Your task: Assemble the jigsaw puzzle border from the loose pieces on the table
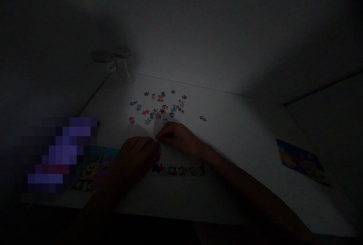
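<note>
head view, dim light. left hand [133, 158] and right hand [176, 137] curled, half closed, fingertips nearly meeting just above a row of joined jigsaw pieces [178, 170] on a white table [241, 143]. too dark to tell whether either hand has hold of a piece. loose jigsaw pieces [159, 107] scattered beyond the hands. two clear lidded jars [123, 65] stand at the far left corner. printed card [302, 162] lies off right; printed sheet [96, 165] just left of the left hand.
</note>
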Available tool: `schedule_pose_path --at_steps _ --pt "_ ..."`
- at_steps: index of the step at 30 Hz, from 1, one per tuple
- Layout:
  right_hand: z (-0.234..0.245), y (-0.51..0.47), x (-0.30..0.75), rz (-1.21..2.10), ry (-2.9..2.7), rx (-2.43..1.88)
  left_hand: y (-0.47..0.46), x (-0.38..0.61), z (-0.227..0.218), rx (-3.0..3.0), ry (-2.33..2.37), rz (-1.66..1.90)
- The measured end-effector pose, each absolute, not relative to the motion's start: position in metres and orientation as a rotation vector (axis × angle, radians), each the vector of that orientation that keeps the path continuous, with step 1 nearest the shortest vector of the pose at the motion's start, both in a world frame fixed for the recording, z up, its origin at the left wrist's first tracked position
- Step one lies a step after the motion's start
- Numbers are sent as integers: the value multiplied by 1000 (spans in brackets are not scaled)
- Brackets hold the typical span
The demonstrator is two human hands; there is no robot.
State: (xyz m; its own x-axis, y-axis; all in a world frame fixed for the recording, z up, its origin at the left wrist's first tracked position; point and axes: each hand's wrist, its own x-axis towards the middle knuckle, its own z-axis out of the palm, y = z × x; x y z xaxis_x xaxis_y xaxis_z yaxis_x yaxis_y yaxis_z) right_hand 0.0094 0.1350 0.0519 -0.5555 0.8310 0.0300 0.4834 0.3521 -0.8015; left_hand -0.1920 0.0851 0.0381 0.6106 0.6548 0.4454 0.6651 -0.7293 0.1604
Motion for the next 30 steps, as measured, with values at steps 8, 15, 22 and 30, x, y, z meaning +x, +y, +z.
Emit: schedule_pose_path --at_steps 8,15,22,30 --pt "63 124 40 929 -2210 -1313 87 -192 35 -2792 -1152 -737" --pt "62 112 45 753 -2392 -1245 86 -192 36 -2778 -1131 -770" --pt "61 113 44 798 -2365 -1251 87 -193 36 -2790 -1138 -749" --pt "59 114 47 870 -2325 -1299 87 -194 33 -2794 -1147 -793"
